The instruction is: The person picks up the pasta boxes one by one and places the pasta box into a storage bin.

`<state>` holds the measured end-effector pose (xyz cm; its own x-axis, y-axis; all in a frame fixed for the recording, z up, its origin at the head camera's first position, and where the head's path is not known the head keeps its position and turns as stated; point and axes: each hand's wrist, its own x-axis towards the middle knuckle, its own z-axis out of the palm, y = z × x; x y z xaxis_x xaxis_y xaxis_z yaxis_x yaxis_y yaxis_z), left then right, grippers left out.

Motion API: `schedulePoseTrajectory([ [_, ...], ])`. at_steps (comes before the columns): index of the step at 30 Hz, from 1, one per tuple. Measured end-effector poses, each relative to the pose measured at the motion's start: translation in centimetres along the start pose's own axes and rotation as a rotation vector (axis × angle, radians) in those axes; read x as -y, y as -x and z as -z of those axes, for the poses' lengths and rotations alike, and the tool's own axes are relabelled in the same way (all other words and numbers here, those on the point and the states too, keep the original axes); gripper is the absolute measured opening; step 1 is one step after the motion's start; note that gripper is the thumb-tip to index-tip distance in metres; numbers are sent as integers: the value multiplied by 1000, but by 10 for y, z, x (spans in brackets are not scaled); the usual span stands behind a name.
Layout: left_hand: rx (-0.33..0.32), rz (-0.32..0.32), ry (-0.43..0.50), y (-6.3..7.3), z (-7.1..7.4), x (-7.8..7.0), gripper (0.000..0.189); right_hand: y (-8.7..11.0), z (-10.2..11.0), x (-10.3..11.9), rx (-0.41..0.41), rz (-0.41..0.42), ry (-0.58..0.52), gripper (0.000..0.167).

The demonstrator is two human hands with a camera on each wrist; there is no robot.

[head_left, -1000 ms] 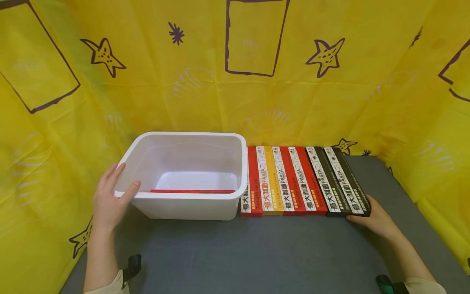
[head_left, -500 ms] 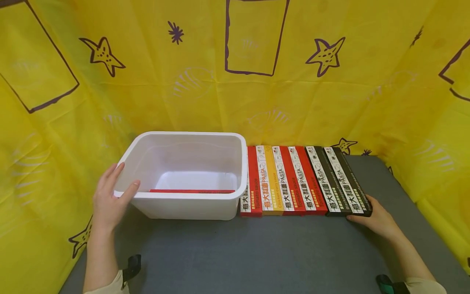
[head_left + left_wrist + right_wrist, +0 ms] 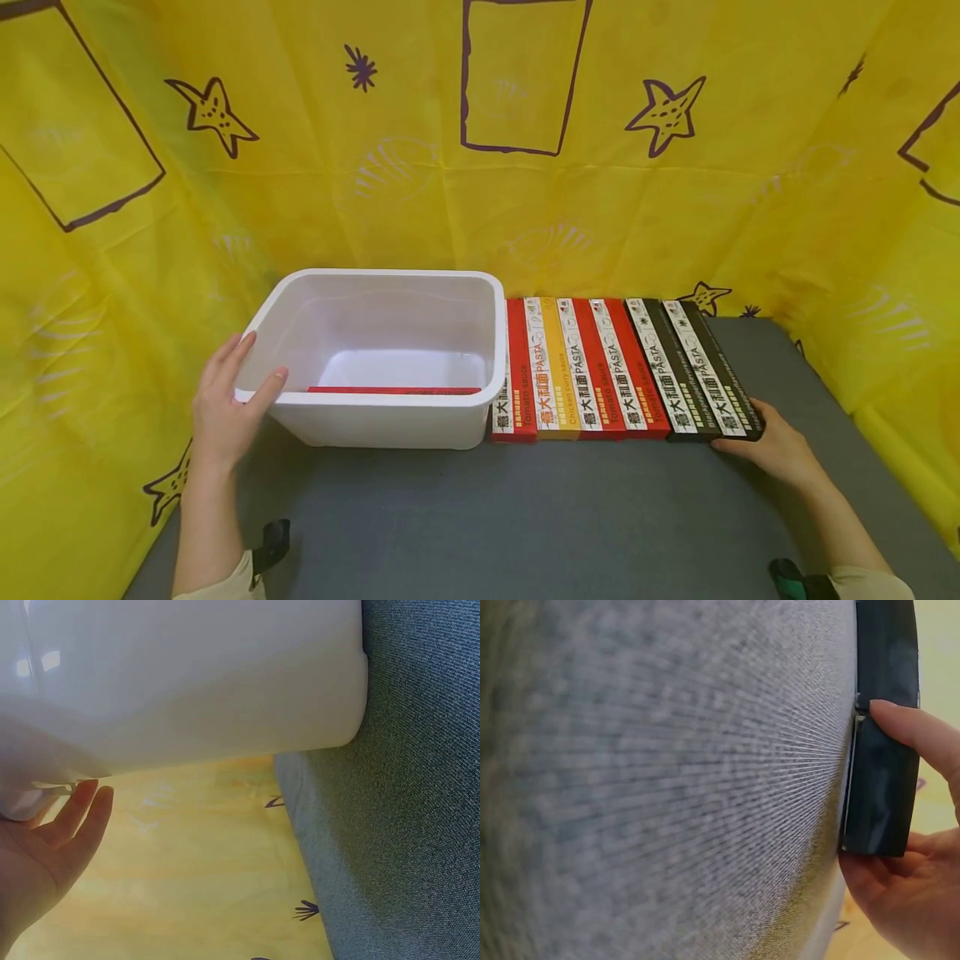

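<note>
A white plastic bin (image 3: 378, 425) stands left of the middle, with the edge of a red box (image 3: 393, 390) showing inside its front wall. My left hand (image 3: 228, 408) holds the bin's front left corner, thumb over the rim; in the left wrist view its fingertips reach under that rim. At the right end of a row of pasta boxes, my right hand (image 3: 783, 454) grips the near end of the last black pasta box (image 3: 712, 375). The right wrist view shows the thumb on that black box's end face (image 3: 881, 787) and fingers curled along its outer side.
Beside the bin, the row holds several red pasta boxes (image 3: 609, 375), a yellow one (image 3: 553, 367) and another black one (image 3: 670, 367), lying side by side. Grey cloth covers the table (image 3: 525, 517). A yellow patterned curtain (image 3: 420, 208) encloses the back and sides.
The near end of the last black box has shifted very slightly right with my right hand. My left hand and the bin have stayed in place.
</note>
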<state>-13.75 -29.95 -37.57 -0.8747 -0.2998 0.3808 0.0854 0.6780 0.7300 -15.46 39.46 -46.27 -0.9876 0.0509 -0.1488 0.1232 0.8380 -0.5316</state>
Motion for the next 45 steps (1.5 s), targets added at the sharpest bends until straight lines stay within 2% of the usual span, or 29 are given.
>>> schedulePoseTrajectory([
  [11,5,9,2,1,-1,1,66,5,6,4,13,-41,-90,111],
  [16,-2,2,13,0,-1,1,65,8,6,8,-46,-39,-139,107],
  [20,-15,-6,14,0,-1,1,65,10,5,12,-80,-80,-216,105],
  [24,-27,-11,14,-1,-2,2,64,13,5,18,-140,-136,-339,101],
  [30,-35,-18,24,-1,-2,3,65,16,0,29,-286,-209,-468,95],
  [34,-42,-18,29,-1,-2,4,64,16,-3,35,-347,-241,-502,94],
  [40,-41,-2,33,-1,-3,5,64,16,-4,41,-410,-287,-484,89],
  [45,-50,-16,36,-1,-3,4,64,14,-3,44,-479,-312,-492,86],
])
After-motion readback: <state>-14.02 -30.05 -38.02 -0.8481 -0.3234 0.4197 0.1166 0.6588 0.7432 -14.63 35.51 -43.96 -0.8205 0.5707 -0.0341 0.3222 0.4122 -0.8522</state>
